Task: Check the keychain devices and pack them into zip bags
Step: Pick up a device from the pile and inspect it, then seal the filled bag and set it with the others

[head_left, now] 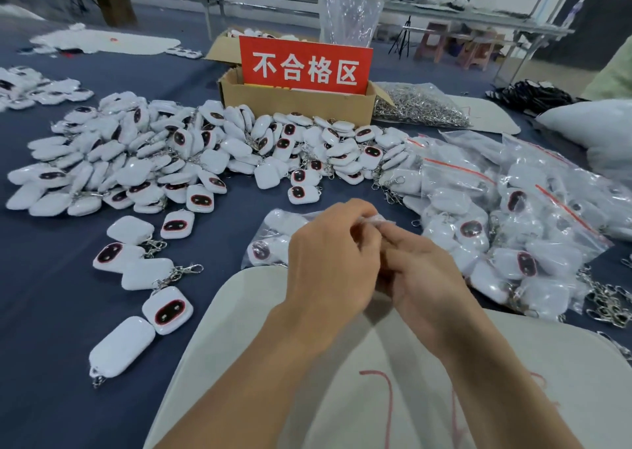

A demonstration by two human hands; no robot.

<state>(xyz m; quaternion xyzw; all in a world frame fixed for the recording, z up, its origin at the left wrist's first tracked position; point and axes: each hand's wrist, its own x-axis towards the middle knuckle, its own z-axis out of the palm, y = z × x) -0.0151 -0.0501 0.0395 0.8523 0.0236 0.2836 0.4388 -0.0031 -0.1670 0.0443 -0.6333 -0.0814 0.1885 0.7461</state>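
Head view, station check. Your left hand [330, 260] and right hand [422, 277] meet at the near centre, above the pale mat [236, 315]. Both are closed on the top edge of a clear zip bag [275, 217]: the left thumb and fingers pinch the plastic, and the right fingers curl onto the same edge, partly hidden behind the left hand. The bag's body lies on the blue table [51, 311] just beyond your left hand. It contains several white keychain devices [261, 251], one showing its dark, red-rimmed face.

Loose stock: a large heap of devices [164, 154] covers the far left and centre. A short line of six [167, 311] runs along the near left, some face up, some face down.

Packed stock: filled bags with red seal strips [513, 216] are piled on the right, touching one another.

A cardboard box [297, 104] stands at the far centre with a red sign [305, 65] upright inside it. A bag of metal clasps [420, 108] lies just right of the box. Loose clasps [608, 301] lie at the near right edge.
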